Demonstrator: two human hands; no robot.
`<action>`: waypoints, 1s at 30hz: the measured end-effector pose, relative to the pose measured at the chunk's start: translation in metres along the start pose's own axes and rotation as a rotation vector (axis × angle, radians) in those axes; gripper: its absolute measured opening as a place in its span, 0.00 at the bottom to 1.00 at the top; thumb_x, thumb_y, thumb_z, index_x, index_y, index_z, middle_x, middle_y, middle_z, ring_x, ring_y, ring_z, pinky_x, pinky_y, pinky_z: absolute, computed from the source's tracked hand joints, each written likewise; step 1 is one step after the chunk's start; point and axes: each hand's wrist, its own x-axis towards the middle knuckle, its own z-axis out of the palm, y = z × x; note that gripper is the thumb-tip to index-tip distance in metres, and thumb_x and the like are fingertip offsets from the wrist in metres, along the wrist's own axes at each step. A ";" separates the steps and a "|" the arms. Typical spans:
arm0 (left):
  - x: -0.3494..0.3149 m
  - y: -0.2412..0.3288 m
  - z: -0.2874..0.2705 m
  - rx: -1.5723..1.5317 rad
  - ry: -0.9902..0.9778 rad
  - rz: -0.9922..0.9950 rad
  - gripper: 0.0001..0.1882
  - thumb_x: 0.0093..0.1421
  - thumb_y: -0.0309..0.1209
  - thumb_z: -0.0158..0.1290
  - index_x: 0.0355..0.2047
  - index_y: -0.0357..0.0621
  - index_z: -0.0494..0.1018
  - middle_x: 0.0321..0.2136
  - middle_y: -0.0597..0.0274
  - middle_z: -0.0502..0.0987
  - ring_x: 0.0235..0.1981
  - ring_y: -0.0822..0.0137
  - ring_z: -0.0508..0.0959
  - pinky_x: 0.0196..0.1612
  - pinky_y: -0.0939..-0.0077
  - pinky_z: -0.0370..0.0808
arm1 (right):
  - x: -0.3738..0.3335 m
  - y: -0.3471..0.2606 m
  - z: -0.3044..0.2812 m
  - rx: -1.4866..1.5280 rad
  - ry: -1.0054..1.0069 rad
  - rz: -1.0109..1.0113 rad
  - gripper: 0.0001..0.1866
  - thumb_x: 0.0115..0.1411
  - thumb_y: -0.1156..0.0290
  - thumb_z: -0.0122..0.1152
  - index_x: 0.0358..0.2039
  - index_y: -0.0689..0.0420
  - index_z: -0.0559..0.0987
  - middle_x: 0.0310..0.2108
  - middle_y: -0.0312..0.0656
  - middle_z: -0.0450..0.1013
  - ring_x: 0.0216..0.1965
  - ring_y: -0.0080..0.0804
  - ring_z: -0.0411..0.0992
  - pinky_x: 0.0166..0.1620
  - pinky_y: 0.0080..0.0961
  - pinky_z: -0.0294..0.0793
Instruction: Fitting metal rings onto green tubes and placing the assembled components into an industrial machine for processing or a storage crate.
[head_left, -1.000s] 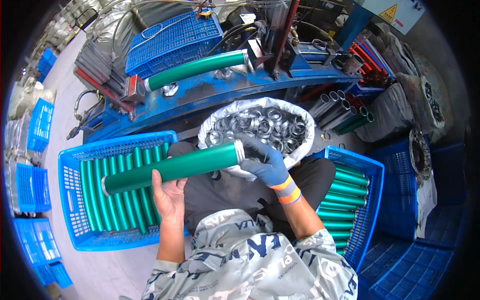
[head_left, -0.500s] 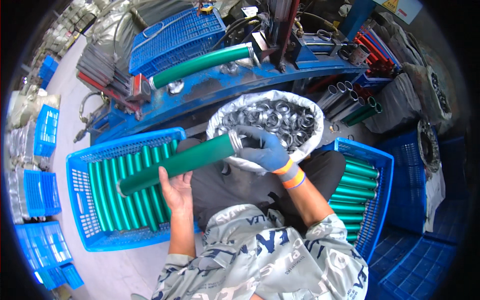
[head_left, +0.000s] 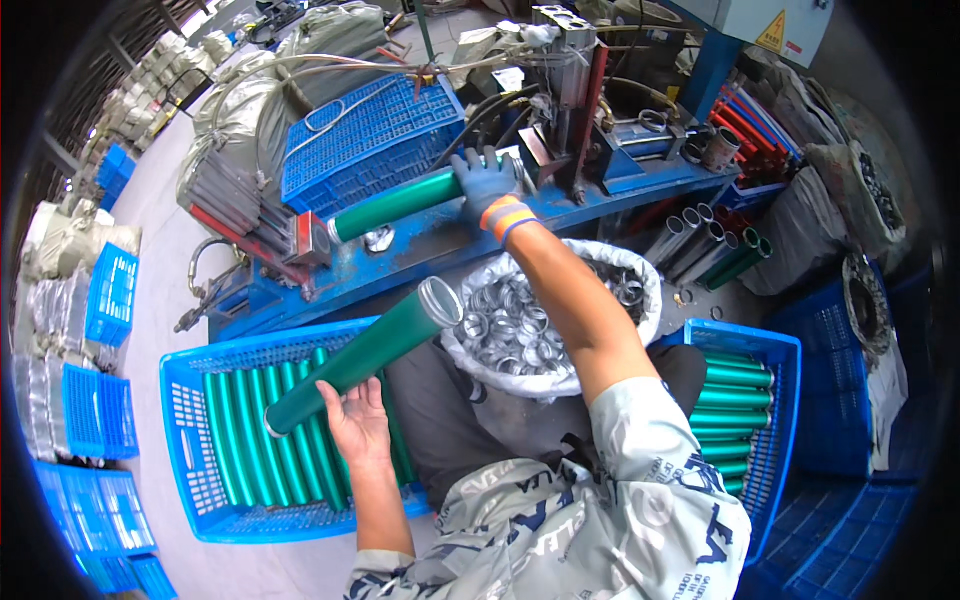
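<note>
Gripping a long green tube with a silver end ring, the left hand tilts it; the gloved right hand clasps another green tube on the blue worktop.

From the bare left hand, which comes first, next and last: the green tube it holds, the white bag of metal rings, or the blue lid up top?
1. Green tube: resting in the left hand.
2. White bag of metal rings: to its right, past the lap.
3. Blue lid: far up, behind the blue bench.
</note>
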 end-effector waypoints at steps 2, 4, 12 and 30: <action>0.012 -0.008 0.017 -0.009 -0.043 -0.054 0.31 0.76 0.48 0.67 0.68 0.39 0.75 0.65 0.53 0.81 0.66 0.57 0.82 0.65 0.62 0.87 | 0.006 0.046 0.019 -0.140 -0.028 0.139 0.47 0.53 0.53 0.85 0.74 0.41 0.75 0.69 0.44 0.78 0.77 0.56 0.68 0.74 0.75 0.63; 0.017 0.003 0.009 0.003 -0.048 -0.021 0.30 0.76 0.47 0.67 0.67 0.40 0.75 0.65 0.52 0.81 0.66 0.58 0.82 0.66 0.61 0.86 | 0.011 0.028 0.009 -0.115 -0.152 0.102 0.47 0.54 0.53 0.84 0.74 0.42 0.74 0.67 0.43 0.78 0.75 0.54 0.70 0.72 0.78 0.63; 0.072 -0.086 0.013 0.212 -0.114 -0.227 0.34 0.77 0.49 0.65 0.71 0.39 0.71 0.71 0.50 0.75 0.77 0.51 0.71 0.81 0.43 0.68 | -0.138 0.053 -0.147 0.805 0.385 0.186 0.37 0.69 0.71 0.70 0.77 0.59 0.72 0.61 0.56 0.83 0.62 0.47 0.84 0.65 0.37 0.81; 0.342 -0.239 0.147 0.243 0.040 -0.192 0.37 0.74 0.47 0.70 0.71 0.32 0.72 0.67 0.34 0.79 0.69 0.33 0.80 0.71 0.29 0.78 | -0.438 0.066 -0.255 1.241 0.707 0.760 0.44 0.74 0.42 0.65 0.73 0.68 0.71 0.50 0.51 0.81 0.42 0.40 0.82 0.45 0.35 0.85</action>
